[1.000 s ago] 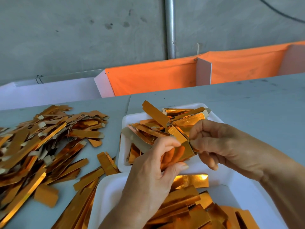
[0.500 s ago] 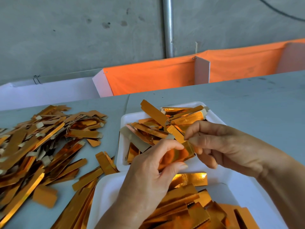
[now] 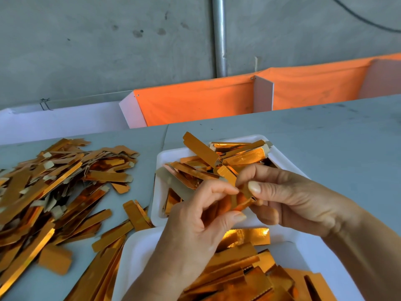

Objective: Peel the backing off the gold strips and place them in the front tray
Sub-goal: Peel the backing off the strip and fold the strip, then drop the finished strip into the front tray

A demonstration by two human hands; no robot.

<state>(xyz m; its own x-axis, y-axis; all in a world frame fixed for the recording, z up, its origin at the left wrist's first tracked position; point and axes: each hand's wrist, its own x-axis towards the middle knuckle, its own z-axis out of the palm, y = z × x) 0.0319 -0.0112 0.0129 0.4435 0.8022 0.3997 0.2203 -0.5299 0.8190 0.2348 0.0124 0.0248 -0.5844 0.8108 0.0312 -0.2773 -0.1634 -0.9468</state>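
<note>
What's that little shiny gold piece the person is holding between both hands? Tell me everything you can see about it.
The small shiny gold foil strip is a short, narrow, mirror-like orange-gold piece, bent rather than flat. It is held in the air above the near edge of the far white foam tray, not resting on anything. The left hand pinches it between thumb and forefinger from the left, and the right hand pinches its right end. The fingers hide much of it, so whether any backing has come off cannot be told.
</note>
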